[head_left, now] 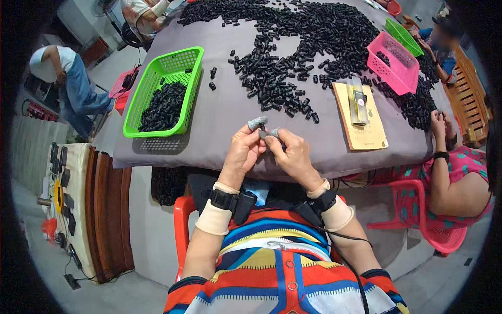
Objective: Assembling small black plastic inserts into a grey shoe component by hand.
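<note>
My left hand (243, 149) is closed in a pinch at the front edge of the table. Between its fingertips is a small black cylindrical piece (263, 127), mostly hidden by the fingers. My right hand (296, 157) meets it from the other side, thumb and index finger pinched at the same piece. Grey wraps cover the index fingertips of both hands. Beyond them, a large heap of similar black cylindrical pieces (272, 78) spreads over the grey tablecloth (219, 115). To the left, a green plastic basket (194, 86) holds many more of these pieces.
Right of my hands lies a tan notebook (368, 140) with a clear plastic package (358, 107) on top. A pink basket (405, 73) and another green basket (405, 36) stand farther right. Co-workers sit around the table; another person (73, 83) stands at left.
</note>
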The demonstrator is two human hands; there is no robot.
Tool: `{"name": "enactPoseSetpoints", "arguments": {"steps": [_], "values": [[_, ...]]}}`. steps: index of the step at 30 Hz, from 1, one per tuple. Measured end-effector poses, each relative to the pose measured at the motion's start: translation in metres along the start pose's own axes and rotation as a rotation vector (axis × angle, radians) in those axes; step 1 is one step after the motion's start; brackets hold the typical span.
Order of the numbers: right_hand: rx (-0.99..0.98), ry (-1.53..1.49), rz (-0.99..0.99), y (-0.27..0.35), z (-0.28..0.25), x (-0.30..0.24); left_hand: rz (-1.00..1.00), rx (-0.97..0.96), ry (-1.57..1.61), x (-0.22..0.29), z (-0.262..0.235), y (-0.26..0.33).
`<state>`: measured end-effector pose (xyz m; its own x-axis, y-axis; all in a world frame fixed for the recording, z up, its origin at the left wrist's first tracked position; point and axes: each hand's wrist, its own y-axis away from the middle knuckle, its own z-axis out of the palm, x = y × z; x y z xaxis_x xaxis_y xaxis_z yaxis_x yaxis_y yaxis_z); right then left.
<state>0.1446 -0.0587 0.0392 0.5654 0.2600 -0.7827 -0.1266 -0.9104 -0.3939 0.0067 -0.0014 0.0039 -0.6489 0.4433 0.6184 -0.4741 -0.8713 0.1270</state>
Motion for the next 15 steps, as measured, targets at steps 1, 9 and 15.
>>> {"name": "enactPoseSetpoints", "arguments": {"steps": [1, 9, 15], "values": [[0.0, -0.001, 0.002, 0.0001, -0.0001, -0.002, 0.002, 0.014, -0.02, 0.0005, -0.0006, -0.0002], [0.026, 0.034, -0.067, 0.0009, 0.0013, 0.0005, -0.022, -0.02, -0.026, 0.0039, 0.001, 0.001], [0.039, 0.06, -0.078, 0.0015, 0.003, 0.0007, -0.017, 0.004, -0.016, 0.0023, 0.0015, 0.0013]]}}
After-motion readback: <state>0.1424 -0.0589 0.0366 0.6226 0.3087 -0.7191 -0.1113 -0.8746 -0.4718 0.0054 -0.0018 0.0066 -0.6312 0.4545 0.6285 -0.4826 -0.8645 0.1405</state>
